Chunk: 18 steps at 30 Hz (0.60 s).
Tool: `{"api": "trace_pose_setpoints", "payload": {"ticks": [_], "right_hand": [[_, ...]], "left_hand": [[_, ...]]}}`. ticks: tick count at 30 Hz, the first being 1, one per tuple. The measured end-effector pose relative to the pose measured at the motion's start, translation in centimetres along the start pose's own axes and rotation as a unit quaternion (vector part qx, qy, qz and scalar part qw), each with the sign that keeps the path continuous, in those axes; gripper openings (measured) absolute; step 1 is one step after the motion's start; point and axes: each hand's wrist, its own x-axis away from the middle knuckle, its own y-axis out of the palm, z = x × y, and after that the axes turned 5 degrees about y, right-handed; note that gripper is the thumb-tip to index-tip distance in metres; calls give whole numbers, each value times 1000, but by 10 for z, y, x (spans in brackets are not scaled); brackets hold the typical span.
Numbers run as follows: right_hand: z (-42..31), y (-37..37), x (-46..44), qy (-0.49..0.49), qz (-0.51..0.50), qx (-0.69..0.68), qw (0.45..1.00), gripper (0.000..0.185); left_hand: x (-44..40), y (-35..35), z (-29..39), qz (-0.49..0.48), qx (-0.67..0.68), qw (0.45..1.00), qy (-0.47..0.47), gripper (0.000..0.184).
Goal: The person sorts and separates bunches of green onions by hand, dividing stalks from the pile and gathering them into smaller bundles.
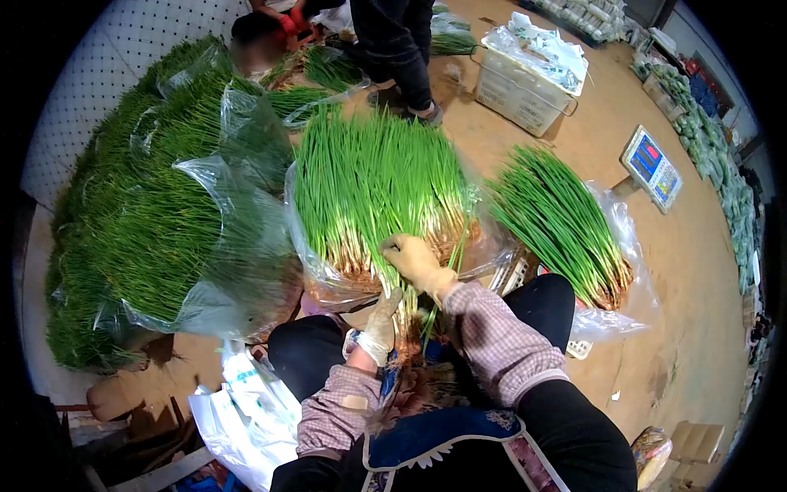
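Gloved hands at a bunch of green stalks [407, 316], the work seemingly partway along.
The left hand [379, 326] is closed around the bunch's pale lower stems, roots hanging below; the right hand [412, 261] sits just above, fingers curled in at the stalks, though whether it grips any I cannot tell. A neat stack [561, 225] on plastic at the right looks done; the standing stalks [373, 176] just ahead and the big heap [164, 246] at the left appear to remain.
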Motion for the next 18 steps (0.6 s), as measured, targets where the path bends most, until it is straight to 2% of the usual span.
{"api": "trace_pose_setpoints", "payload": {"ticks": [2,3,4,6,7,8,10,11,13,15,16,18], "right_hand": [[-5,-2,-13,89,-5,14,996,29],[6,4,-24,59,58,-8,997,30],[8,0,-26,60,56,-8,997,30],[12,-12,-28,100,46,-104,988,29],[12,-16,-25,123,-8,-73,990,29],[17,-16,-25,124,-10,-71,990,29],[24,-14,-23,55,-61,145,986,31],[24,-10,-20,58,-71,198,976,32],[21,-7,-20,81,-69,212,972,31],[15,-6,-15,91,-35,194,976,29],[16,-5,-12,90,-37,194,976,29],[18,-5,-4,-139,50,271,951,20]], "left_hand": [[0,4,4,-3,-34,999,6,41],[1,7,5,-12,-35,999,14,42],[3,11,8,-21,-36,999,22,44],[-1,-2,5,-27,-4,999,16,46],[-3,-3,4,-28,16,999,6,47],[-5,-3,3,-31,36,999,-6,47],[-8,-4,0,-47,39,998,6,48],[-9,-4,-2,-26,49,998,10,46],[-8,-4,0,-3,59,998,14,44],[-4,-4,7,13,78,995,-59,43],[-6,-4,5,15,79,995,-58,43],[-13,-3,-2,61,-34,996,50,35]]}}
